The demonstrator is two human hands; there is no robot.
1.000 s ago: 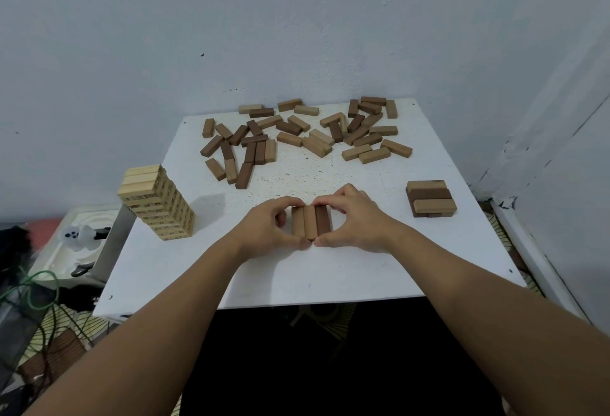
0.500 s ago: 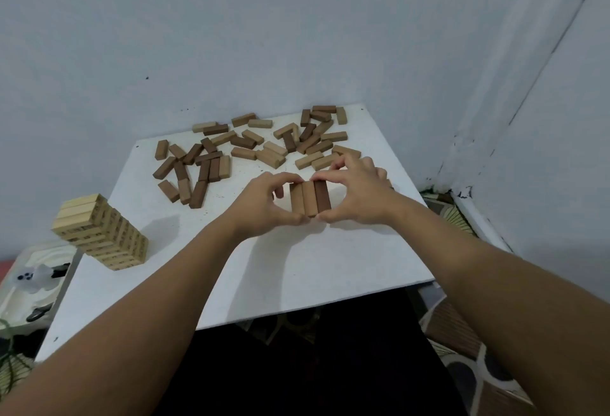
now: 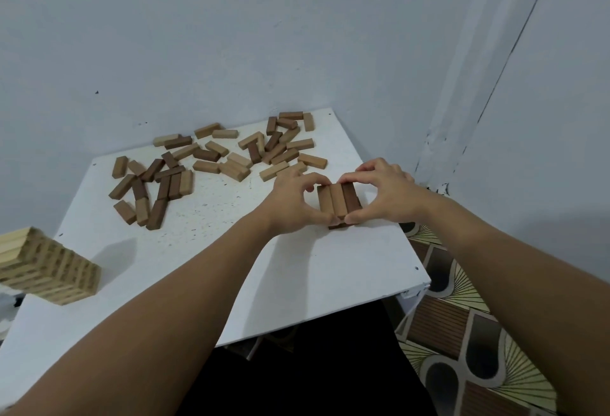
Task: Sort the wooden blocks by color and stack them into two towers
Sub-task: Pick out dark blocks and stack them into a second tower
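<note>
Step in hand: both hands seat a row of three brown wooden blocks onto the low brown stack at the white table's right edge. Left hand and right hand pinch the row, fingers curled. Next: release squarely, fetch further loose brown blocks. No containers visible.

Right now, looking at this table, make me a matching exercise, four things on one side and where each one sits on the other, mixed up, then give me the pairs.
Things
1. tall pale wooden block tower
2. loose scattered brown and tan wooden blocks
3. row of three brown wooden blocks
4. patterned floor tiles

Places
A. below the table's right edge
B. between the left hand and right hand
C. table's left edge
D. table's far side, by the wall

Pairs: 1-C, 2-D, 3-B, 4-A
</note>
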